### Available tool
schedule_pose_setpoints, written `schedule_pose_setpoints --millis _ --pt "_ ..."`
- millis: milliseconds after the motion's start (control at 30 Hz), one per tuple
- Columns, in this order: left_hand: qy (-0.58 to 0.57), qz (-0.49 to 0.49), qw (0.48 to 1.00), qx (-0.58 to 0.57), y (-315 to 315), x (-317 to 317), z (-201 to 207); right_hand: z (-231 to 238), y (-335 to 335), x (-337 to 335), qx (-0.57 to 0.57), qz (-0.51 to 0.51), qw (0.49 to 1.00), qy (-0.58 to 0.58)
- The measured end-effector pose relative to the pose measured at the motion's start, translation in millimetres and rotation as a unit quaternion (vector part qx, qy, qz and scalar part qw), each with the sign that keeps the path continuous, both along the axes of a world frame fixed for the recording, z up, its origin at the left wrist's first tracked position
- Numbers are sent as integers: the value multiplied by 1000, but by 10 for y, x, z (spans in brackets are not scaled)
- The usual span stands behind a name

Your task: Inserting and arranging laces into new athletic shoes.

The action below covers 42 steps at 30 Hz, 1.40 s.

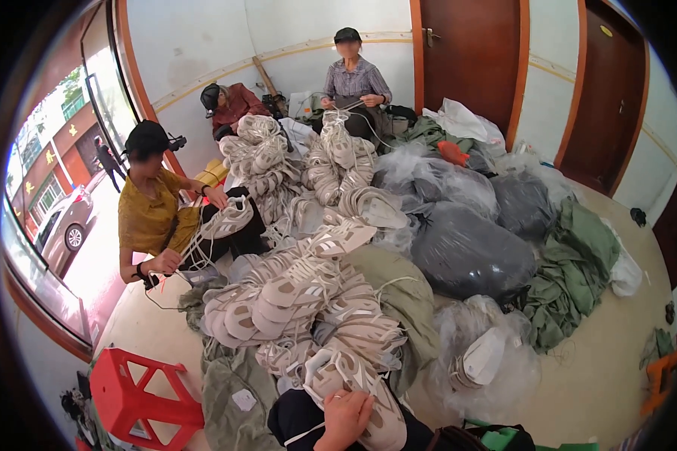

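And here's the left hand (346,417), a ring on one finger, fingers bent and gripping a beige-and-white shoe upper (384,417) on the dark-trousered lap (293,415); the right hand is out of sight, so its hold I can't tell. The upper lies right at the near edge of the big heap of beige shoe uppers (293,297), its long axis slanting, collar opening up and left toward that heap, the other end down and right, partly under the hand. Soft, padded-looking stuff, rounded outline, pale stripes across the side; the heap shows the same curves, nested in rows, laces trailing. Under the heap, crumpled olive-green cloth (237,376); right of it, shiny, bulging black plastic bags (470,252) and a crinkled clear plastic bag (519,357).

Left of the heap, a co-worker in a mustard shirt (154,214) handles a laced upper; beyond it, a co-worker in a plaid shirt (357,83) draws out pale laces. Near the heap's lower left stands a red plastic stool (139,391). All this on a smooth cream floor (602,376), with white walls (195,37) and a brown door (470,56) behind the heap.
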<state>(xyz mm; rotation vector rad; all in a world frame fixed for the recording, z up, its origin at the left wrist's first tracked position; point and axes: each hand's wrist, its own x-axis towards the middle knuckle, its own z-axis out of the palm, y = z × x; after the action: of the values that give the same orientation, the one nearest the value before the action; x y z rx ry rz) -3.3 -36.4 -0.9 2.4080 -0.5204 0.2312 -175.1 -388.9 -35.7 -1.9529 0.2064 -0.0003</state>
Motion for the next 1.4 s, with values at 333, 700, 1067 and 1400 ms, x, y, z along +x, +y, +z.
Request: schedule_pose_setpoints --millis 333,700,1067,1400 --pt "35 -29 996 78 95 100 -79 -914 -622 -1764 -111 -167 951 237" --pt "75 -28 995 64 -110 161 115 -988 -575 -2075 29 -335 860 384" --pt "68 -28 993 89 -67 130 106 -916 -473 -1990 37 -347 857 380" --pt "66 -31 993 96 -82 133 114 -918 -487 -1761 17 -326 893 309"
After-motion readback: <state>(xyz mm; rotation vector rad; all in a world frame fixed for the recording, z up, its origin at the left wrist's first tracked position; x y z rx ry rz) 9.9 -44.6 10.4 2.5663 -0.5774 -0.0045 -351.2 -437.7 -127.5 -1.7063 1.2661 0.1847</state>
